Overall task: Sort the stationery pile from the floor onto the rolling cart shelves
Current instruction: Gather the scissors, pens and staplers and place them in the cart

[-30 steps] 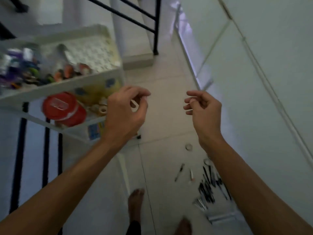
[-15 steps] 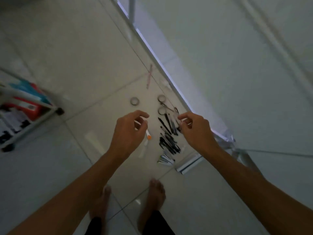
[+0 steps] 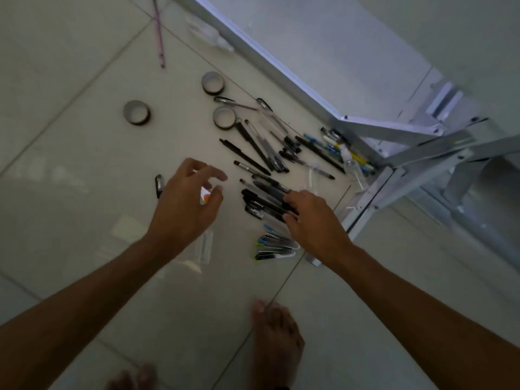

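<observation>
My right hand (image 3: 312, 218) rests on the cluster of black pens (image 3: 264, 201) at the middle of the stationery pile on the tiled floor (image 3: 70, 170); the fingertips curl down onto the pen barrels, but I cannot tell whether they close round any one of them. My left hand (image 3: 185, 209) hovers just left of that cluster, fingers loosely spread and bent, thumb apart from the forefinger, gripping nothing; a small orange-tipped item (image 3: 206, 196) shows through the gap under it, too hidden to identify. Taking the black pens as the reference: beyond them lies a looser fan of dark and clear pens (image 3: 261, 147); further beyond stand three tape rolls (image 3: 213, 83), one well off to the left (image 3: 136, 112), one touching the fan's far end (image 3: 224, 117). A pink pencil (image 3: 159, 32) lies far beyond, apart from everything. To the right of the fan, blue and yellow pens (image 3: 334, 144) lie against the white metal frame (image 3: 394, 130). Just nearer to me than the black pens sits a bundle of green-tipped pens (image 3: 277, 249). Left of my left hand lies a small black clip-like object (image 3: 159, 186). My bare foot (image 3: 275, 342) stands on the floor, nearest to me. The rolling cart is outside the view.
</observation>
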